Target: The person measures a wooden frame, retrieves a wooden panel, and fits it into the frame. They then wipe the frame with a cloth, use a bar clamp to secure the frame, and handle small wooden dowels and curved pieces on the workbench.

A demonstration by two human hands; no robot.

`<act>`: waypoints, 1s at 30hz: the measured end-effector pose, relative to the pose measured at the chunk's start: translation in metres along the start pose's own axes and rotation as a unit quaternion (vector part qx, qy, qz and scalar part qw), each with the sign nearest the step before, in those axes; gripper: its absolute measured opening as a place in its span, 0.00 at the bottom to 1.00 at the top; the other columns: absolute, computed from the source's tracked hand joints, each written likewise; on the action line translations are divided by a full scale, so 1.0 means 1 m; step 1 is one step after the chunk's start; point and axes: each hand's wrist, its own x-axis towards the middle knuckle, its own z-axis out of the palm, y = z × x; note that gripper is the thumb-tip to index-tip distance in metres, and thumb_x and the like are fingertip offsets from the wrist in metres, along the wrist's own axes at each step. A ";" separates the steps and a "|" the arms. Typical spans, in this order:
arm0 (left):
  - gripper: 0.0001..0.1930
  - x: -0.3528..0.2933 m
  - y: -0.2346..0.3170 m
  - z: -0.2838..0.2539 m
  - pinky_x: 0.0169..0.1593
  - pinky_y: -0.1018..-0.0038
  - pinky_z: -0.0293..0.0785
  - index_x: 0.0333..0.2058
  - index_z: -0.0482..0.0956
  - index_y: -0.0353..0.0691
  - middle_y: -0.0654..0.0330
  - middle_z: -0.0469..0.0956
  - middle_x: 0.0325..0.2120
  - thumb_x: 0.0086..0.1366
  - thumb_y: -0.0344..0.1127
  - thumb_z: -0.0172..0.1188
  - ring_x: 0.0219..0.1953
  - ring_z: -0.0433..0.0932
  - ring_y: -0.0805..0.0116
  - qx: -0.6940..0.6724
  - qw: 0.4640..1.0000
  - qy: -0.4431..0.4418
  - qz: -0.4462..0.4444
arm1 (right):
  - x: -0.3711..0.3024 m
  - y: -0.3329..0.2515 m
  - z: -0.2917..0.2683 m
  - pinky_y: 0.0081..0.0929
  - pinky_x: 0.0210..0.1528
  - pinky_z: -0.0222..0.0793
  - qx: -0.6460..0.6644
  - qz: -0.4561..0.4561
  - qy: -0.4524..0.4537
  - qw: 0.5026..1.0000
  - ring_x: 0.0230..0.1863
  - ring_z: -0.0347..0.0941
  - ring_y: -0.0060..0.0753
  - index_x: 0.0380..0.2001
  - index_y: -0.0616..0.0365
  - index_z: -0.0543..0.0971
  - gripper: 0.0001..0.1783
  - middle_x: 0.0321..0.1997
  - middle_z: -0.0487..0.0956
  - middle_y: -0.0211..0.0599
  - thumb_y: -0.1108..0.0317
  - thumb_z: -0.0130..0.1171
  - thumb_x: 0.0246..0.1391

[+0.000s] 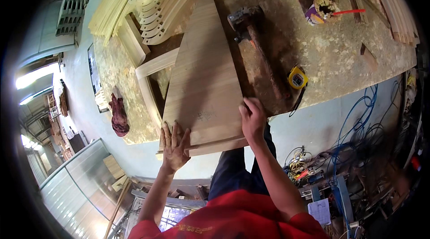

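— Status of your hands? Left hand (174, 146) lies flat and open on the wooden panel's (204, 82) near corner; right hand (253, 120) presses open on its right edge.

— Panel overhangs the counter (340, 55) toward you. Advice: keep both palms flat, pressure even, clear of the tape measure (297, 77) beyond your right hand.

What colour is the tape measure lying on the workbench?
Yellow with a dark centre; the tape measure shows best in the head view.

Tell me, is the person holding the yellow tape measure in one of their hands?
No: the yellow tape measure lies on the workbench, while both hands rest flat on the long wooden board.
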 end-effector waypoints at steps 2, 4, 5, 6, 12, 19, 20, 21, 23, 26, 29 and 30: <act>0.35 -0.004 -0.001 0.002 0.75 0.34 0.38 0.67 0.73 0.49 0.39 0.49 0.75 0.57 0.31 0.57 0.76 0.40 0.24 -0.002 1.000 0.014 0.003 | 0.041 -0.011 0.017 0.37 0.54 0.74 0.032 -0.024 -0.004 0.999 0.50 0.77 0.50 0.50 0.65 0.81 0.16 0.48 0.80 0.45 0.77 0.64 0.58; 0.35 -0.002 0.000 0.000 0.75 0.34 0.39 0.67 0.73 0.49 0.39 0.49 0.75 0.58 0.31 0.56 0.76 0.40 0.24 -0.016 1.000 0.003 -0.005 | 0.089 -0.019 0.036 0.36 0.55 0.74 0.060 -0.044 -0.006 0.997 0.51 0.78 0.50 0.52 0.65 0.81 0.17 0.50 0.80 0.48 0.79 0.62 0.58; 0.34 -0.001 -0.001 -0.002 0.75 0.34 0.39 0.67 0.73 0.49 0.40 0.49 0.75 0.58 0.31 0.56 0.76 0.41 0.23 -0.022 1.000 -0.002 -0.007 | 0.113 -0.025 0.044 0.36 0.56 0.74 0.064 -0.052 -0.009 0.997 0.52 0.79 0.50 0.53 0.66 0.80 0.19 0.51 0.81 0.49 0.80 0.60 0.57; 0.33 0.001 -0.001 -0.002 0.74 0.33 0.40 0.67 0.73 0.49 0.40 0.51 0.74 0.60 0.33 0.55 0.75 0.42 0.23 -0.017 1.000 0.002 -0.006 | 0.136 -0.031 0.053 0.34 0.57 0.74 0.073 -0.058 0.004 0.996 0.54 0.79 0.47 0.54 0.66 0.80 0.20 0.53 0.81 0.50 0.80 0.60 0.57; 0.37 -0.007 -0.004 0.007 0.74 0.32 0.39 0.67 0.72 0.49 0.38 0.52 0.73 0.55 0.32 0.60 0.75 0.41 0.22 -0.007 1.000 0.013 0.001 | 0.181 -0.058 0.084 0.31 0.66 0.70 0.164 -0.019 0.004 0.986 0.63 0.78 0.40 0.59 0.67 0.78 0.24 0.61 0.80 0.52 0.81 0.56 0.58; 0.37 -0.001 -0.003 0.006 0.74 0.31 0.40 0.66 0.73 0.48 0.35 0.52 0.73 0.53 0.29 0.62 0.75 0.42 0.21 -0.018 0.999 0.037 0.015 | 0.143 -0.029 0.074 0.29 0.64 0.72 0.212 -0.011 0.018 0.977 0.61 0.78 0.37 0.59 0.68 0.77 0.20 0.59 0.82 0.50 0.78 0.57 0.64; 0.37 -0.002 -0.004 0.007 0.74 0.31 0.40 0.66 0.73 0.48 0.35 0.52 0.73 0.53 0.29 0.62 0.75 0.42 0.21 -0.014 0.999 0.045 0.015 | 0.130 -0.025 0.068 0.28 0.65 0.72 0.215 -0.004 0.002 0.977 0.62 0.77 0.35 0.59 0.69 0.76 0.20 0.60 0.81 0.48 0.78 0.57 0.65; 0.37 -0.003 -0.006 0.008 0.74 0.31 0.40 0.66 0.73 0.47 0.35 0.52 0.73 0.53 0.29 0.62 0.75 0.42 0.21 -0.013 0.999 0.047 0.015 | 0.113 -0.020 0.060 0.28 0.63 0.73 0.198 0.006 0.003 0.980 0.60 0.78 0.34 0.58 0.68 0.77 0.19 0.58 0.82 0.47 0.77 0.58 0.65; 0.36 -0.005 -0.007 0.010 0.74 0.31 0.40 0.65 0.74 0.47 0.35 0.52 0.73 0.53 0.29 0.62 0.75 0.42 0.21 -0.012 0.998 0.054 0.015 | 0.070 -0.013 0.041 0.28 0.60 0.74 0.162 0.024 0.005 0.987 0.57 0.80 0.32 0.57 0.66 0.79 0.18 0.55 0.84 0.45 0.76 0.60 0.65; 0.35 -0.002 -0.005 0.004 0.73 0.31 0.41 0.66 0.73 0.47 0.35 0.51 0.73 0.55 0.28 0.61 0.74 0.42 0.21 -0.019 0.999 0.040 0.018 | -0.002 -0.002 0.005 0.26 0.51 0.76 0.080 0.058 0.036 0.994 0.45 0.82 0.27 0.52 0.60 0.83 0.15 0.46 0.87 0.38 0.72 0.64 0.63; 0.32 -0.014 -0.004 0.007 0.72 0.28 0.41 0.64 0.73 0.42 0.30 0.53 0.71 0.58 0.29 0.61 0.73 0.44 0.18 -0.023 1.000 0.019 0.007 | -0.083 0.037 -0.024 0.25 0.47 0.77 0.011 0.047 0.038 0.998 0.41 0.82 0.25 0.47 0.60 0.84 0.12 0.43 0.87 0.37 0.69 0.66 0.62; 0.36 -0.017 -0.009 0.012 0.73 0.28 0.40 0.65 0.72 0.41 0.29 0.50 0.72 0.57 0.38 0.67 0.74 0.40 0.19 0.041 0.998 0.028 0.027 | -0.100 0.038 -0.028 0.26 0.47 0.77 0.028 0.072 0.041 0.996 0.40 0.82 0.26 0.47 0.60 0.84 0.12 0.42 0.87 0.38 0.69 0.66 0.62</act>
